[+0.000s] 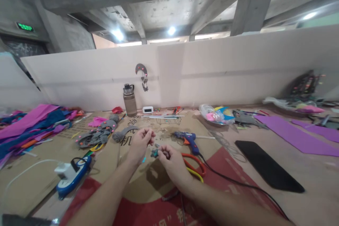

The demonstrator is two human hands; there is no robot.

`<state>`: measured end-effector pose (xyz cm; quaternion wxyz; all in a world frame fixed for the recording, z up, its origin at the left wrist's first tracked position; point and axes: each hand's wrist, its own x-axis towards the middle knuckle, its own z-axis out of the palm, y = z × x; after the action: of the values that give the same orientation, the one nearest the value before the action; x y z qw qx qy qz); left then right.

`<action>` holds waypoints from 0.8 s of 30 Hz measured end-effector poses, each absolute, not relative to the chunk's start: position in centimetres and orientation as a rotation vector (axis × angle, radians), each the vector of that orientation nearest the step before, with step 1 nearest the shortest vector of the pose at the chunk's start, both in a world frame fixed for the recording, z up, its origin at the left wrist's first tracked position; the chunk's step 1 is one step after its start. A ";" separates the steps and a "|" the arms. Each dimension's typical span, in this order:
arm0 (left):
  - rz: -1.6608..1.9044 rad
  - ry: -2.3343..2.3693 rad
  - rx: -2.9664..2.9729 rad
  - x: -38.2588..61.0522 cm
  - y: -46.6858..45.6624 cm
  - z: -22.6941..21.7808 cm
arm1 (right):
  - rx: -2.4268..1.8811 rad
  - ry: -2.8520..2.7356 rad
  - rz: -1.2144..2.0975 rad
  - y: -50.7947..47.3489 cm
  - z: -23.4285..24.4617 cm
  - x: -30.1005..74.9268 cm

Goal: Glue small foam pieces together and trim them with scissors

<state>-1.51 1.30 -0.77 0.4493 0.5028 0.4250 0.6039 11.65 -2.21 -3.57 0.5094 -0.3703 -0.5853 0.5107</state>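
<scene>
My right hand [172, 164] pinches a small dark grey-green piece [154, 153], which looks star-shaped, between thumb and fingers above the cardboard. Just left of it and slightly farther away, my left hand [143, 143] is closed in a pinch; whatever its fingertips hold is too small to make out. A blue glue gun [189, 139] with an orange trigger lies beyond my right hand. Partly hidden by that hand are red and yellow looped handles [200, 165], apparently of scissors. Grey curved felt pieces [124, 134] lie left of my left hand.
A power strip [74, 176] sits at left, near a pile of coloured felt [31, 127]. A black phone [267, 166] and purple sheets [299, 134] are at right. Behind stand a bottle [129, 102] and a white partition [201, 77]. The glue gun's cord [238, 183] runs right.
</scene>
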 end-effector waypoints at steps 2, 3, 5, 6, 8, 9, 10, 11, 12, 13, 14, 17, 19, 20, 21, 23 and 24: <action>1.500 0.999 1.219 -1.4 1.2 -0.5 | -0.915 -1.387 1.175 -2.0 -3.5 11.7; 1.505 0.975 1.208 -1.4 1.2 -0.5 | -0.926 -1.380 1.139 -1.8 -3.5 11.7; 1.519 0.937 1.202 -1.5 1.2 -0.3 | -0.941 -1.375 1.077 -1.5 -3.5 11.8; 1.528 0.922 1.205 -1.6 1.2 -0.2 | -0.943 -1.375 1.055 -1.3 -3.6 11.9; 1.545 0.896 1.216 -1.7 1.2 -0.1 | -0.950 -1.384 1.025 -1.1 -3.6 12.1; 1.553 0.884 1.220 -1.8 1.2 0.0 | -0.954 -1.391 1.007 -1.0 -3.5 12.2; 1.559 0.876 1.223 -1.8 1.1 0.0 | -0.961 -1.398 0.989 -0.9 -3.5 12.3; 1.563 0.873 1.226 -1.8 1.1 0.1 | -0.967 -1.404 0.969 -0.9 -3.4 12.4; 1.564 0.875 1.226 -1.8 1.0 0.1 | -0.972 -1.406 0.947 -0.9 -3.4 12.5; 1.566 0.879 1.223 -1.8 0.9 0.2 | -0.975 -1.408 0.926 -0.8 -3.3 12.6; 1.567 0.883 1.217 -1.8 0.9 0.2 | -0.976 -1.410 0.905 -0.8 -3.3 12.6; 1.556 0.870 1.166 -1.7 0.6 0.5 | -0.967 -1.423 0.860 -0.5 -3.3 12.7; 1.531 0.863 1.125 -1.6 0.6 0.6 | -0.955 -1.440 0.850 -0.4 -3.5 12.7; 1.515 0.863 1.108 -1.6 0.6 0.6 | -0.949 -1.448 0.843 -0.3 -3.5 12.8; 1.503 0.863 1.096 -1.6 0.6 0.5 | -0.943 -1.454 0.834 -0.2 -3.6 12.8; 1.491 0.857 1.086 -1.7 0.7 0.3 | -0.932 -1.459 0.813 -0.1 -3.7 12.9; 1.492 0.852 1.089 -1.8 0.8 0.1 | -0.928 -1.461 0.806 -0.1 -3.7 13.0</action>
<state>-1.77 0.82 0.07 0.5261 0.4552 0.3562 0.6238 13.02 -0.12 -3.73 0.5777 -0.3966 -0.6246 0.3447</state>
